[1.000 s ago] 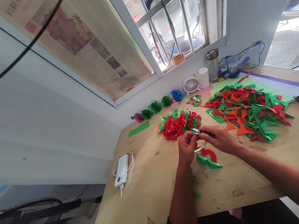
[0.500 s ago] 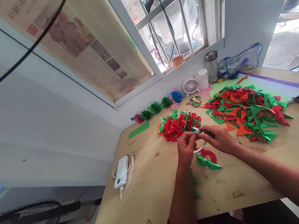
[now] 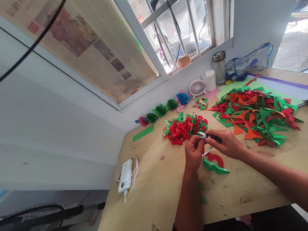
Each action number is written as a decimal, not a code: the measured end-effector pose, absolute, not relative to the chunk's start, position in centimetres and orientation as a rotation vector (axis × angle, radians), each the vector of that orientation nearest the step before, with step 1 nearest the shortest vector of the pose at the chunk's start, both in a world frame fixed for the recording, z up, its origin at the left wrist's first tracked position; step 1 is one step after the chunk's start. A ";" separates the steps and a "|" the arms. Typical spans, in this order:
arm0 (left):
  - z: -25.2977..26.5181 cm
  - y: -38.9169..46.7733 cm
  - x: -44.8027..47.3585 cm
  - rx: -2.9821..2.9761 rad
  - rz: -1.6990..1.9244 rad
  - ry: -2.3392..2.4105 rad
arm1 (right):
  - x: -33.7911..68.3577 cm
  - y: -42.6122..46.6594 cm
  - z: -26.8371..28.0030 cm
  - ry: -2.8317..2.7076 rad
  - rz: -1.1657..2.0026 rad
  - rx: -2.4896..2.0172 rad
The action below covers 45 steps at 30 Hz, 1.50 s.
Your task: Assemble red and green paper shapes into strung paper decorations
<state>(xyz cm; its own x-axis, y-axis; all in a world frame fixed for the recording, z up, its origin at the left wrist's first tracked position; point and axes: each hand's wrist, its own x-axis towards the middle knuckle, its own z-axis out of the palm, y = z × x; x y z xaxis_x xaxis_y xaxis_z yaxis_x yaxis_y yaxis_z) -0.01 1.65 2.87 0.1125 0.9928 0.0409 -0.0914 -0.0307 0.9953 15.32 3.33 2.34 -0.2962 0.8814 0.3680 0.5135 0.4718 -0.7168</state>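
My left hand (image 3: 194, 150) is closed, thumb against bent fingers, on a white ring-shaped roll of tape (image 3: 207, 152), much of it hidden behind the hand. My right hand (image 3: 224, 142) grips a dark-handled knife-like tool (image 3: 215, 138), its bright metal tip meeting the left fingertips. A small white scrap (image 3: 201, 133) shows at that tip. Below the hands lie a red curved cutout (image 3: 217, 158) and a green scalloped cutout (image 3: 214, 166) bearing small white spots. Just beyond the fingers is a heap of red and green cutouts (image 3: 179, 130), many with white spots.
Red, green and orange paper scraps (image 3: 255, 112) are piled at the right. Along the wall stand paper flowers (image 3: 160, 110), a small white fan (image 3: 197, 88), a glass bottle (image 3: 219, 69) and a clear pouch (image 3: 250, 62). A power bank (image 3: 125, 175) with cable lies left on the wooden table (image 3: 154, 186).
My left hand has shifted slightly right, towards the tool, and covers more of the tape roll. My right hand keeps its grip. The whole view has moved a little.
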 end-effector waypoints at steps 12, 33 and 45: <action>3.2 1.7 0.0 1.238 1.216 1.040 | 15.4 3.4 2.2 -1.982 0.599 -1.109; 3.0 1.7 0.1 1.235 1.218 1.053 | 15.4 3.3 2.1 -1.977 0.487 -1.180; 2.5 1.9 0.0 1.229 1.223 1.079 | 15.1 3.1 1.9 -1.958 0.342 -1.253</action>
